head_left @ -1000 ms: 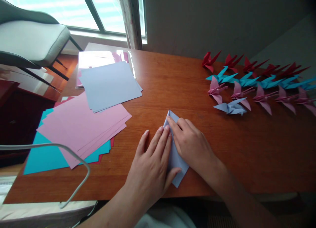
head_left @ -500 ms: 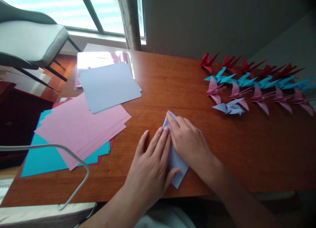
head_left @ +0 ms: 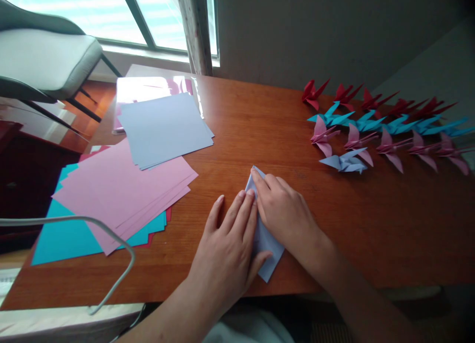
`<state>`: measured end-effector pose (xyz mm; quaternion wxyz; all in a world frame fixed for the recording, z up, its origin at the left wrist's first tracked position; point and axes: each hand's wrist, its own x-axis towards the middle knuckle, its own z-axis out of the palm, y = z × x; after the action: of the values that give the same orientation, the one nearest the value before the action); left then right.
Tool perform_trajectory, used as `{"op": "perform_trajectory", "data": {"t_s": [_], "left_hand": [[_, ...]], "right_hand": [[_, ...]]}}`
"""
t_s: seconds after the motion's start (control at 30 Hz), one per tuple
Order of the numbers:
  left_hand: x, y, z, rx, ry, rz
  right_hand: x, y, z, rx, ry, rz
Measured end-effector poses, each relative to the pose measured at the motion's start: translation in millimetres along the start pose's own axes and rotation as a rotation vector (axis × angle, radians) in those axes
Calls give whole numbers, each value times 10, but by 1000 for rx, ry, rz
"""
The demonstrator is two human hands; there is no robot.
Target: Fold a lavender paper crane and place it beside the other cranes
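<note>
A light blue sheet of origami paper (head_left: pixel 267 251), folded to a narrow pointed shape, lies on the table near its front edge. My left hand (head_left: pixel 228 244) rests flat on the left side of this paper, open, its fingers stretched forward and its thumb apart. On the right side, my right hand (head_left: pixel 284 209) presses down with the index fingertip at the paper's far point, its other fingers curled close together. Both hands cover much of the paper, so its creases are largely hidden.
On the wooden table (head_left: pixel 237 120), light blue sheets (head_left: pixel 166 130) overlap pink sheets (head_left: pixel 129 189) and turquoise sheets (head_left: pixel 70 239) at left. Rows of red, turquoise and pink paper cranes (head_left: pixel 388 147) stand at right, with one light blue crane (head_left: pixel 345 162). A grey bent tube (head_left: pixel 120 244) crosses the left front.
</note>
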<state>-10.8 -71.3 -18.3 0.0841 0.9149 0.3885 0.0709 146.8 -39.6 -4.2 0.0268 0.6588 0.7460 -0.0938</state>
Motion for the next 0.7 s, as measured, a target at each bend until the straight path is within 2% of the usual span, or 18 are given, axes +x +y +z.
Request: {"op": "perform_trajectory", "data": {"t_s": [0.7], "left_hand": [[2,0,-12,16,-10,-12]], "right_hand": [[65,165,-47,176,-7,-52]]}}
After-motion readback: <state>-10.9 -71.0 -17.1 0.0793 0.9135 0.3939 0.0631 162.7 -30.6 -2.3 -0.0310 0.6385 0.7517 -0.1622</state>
